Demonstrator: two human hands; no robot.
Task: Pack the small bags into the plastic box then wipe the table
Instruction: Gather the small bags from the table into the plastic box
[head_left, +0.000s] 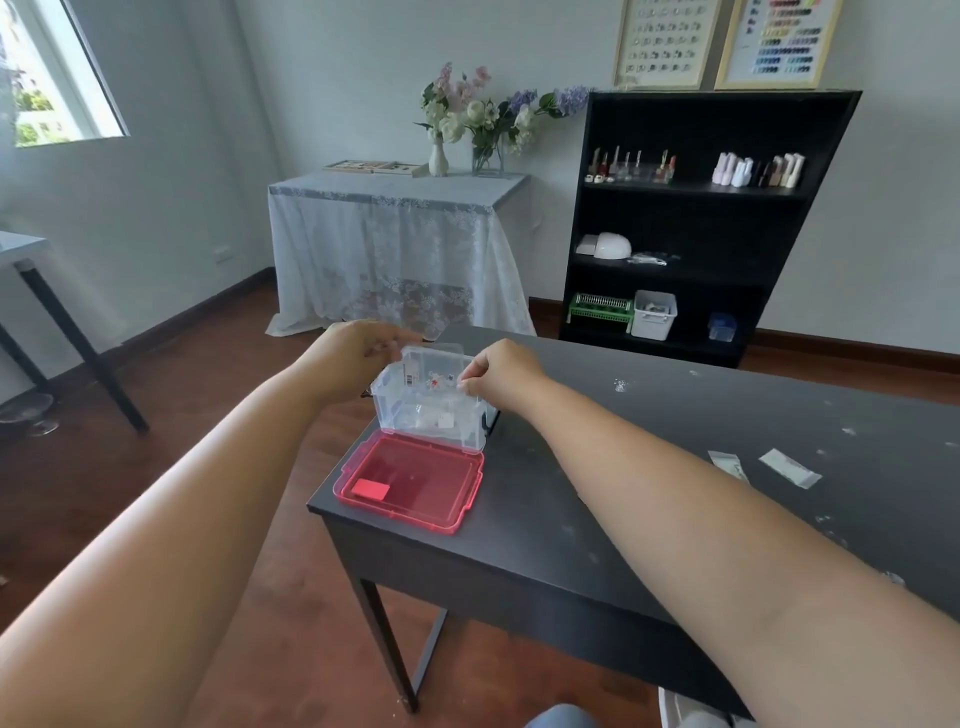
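Both hands over clear box (434, 405) | left hand (347, 358) curled at the rim, grip unclear | right hand (501, 370) pinching a small bag (441, 382) | two loose bags (763, 467) lie well right, nearer the right arm.

Daylight only, from the window (62, 78) upper left, which is blown out white. Room evenly bright, slightly cool and flat. Shadows soft: faint one under the table (623, 493), shelf (696, 223) interior goes near black, detail lost there. Mild sheen on the tabletop, small highlights on the clear box (431, 400) and red lid (410, 480). Wide-angle warp: walls and shelf lean at the edges, forearms balloon at the bottom corners. Overall slightly soft, far objects smeared.
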